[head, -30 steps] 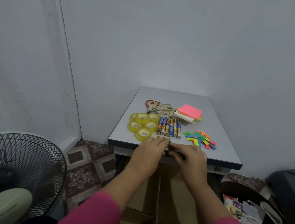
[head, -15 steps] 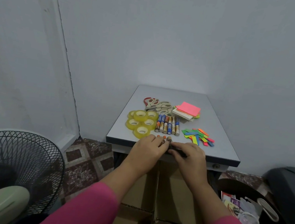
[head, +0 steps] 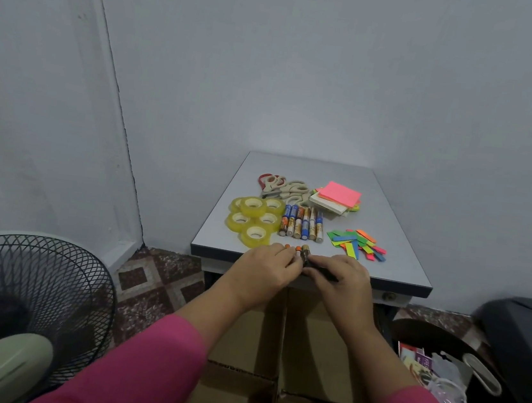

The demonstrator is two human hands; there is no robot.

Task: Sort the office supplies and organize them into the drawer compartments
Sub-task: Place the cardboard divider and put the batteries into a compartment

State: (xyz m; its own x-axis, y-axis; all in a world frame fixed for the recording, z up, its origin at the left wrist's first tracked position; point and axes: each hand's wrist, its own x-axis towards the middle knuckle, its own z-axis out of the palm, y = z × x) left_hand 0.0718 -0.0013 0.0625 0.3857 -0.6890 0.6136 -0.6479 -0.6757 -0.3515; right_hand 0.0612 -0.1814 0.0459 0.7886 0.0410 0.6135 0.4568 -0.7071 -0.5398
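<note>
Currently both our hands sit at the near edge of the table point(head: 397, 237), centre of the frame. Left hand point(head: 266, 270): fingers curled, pinching a small bunch of batteries point(head: 298, 250) with orange and gold ends poking out past the fingertips. Right hand point(head: 344, 279): fingers curled round a dark item at the table edge, touching the same bunch; what the dark item is, we cannot tell. The two hands meet at the thumbs.

On the table beyond the hands:
- tape rolls point(head: 254, 220), yellowish, clustered left of centre, one stacked on the others
- row of batteries point(head: 302, 222) lying side by side, just right of the tape
- scissors point(head: 284, 188), several pairs heaped behind the tape, one with red handles
- sticky note pads point(head: 339, 197), pink pad on top, right of the scissors
- coloured page flags point(head: 358, 242), loose pile toward the right, apart from the battery row

Below the table edge, between our pink sleeves point(head: 143, 370), a cardboard box point(head: 314, 341) with divider walls shows at the lower middle. A standing fan point(head: 10, 310) fills the lower left. A dark bin point(head: 435, 342) with papers and plastic sits at the lower right. No drawer compartment is identifiable.
</note>
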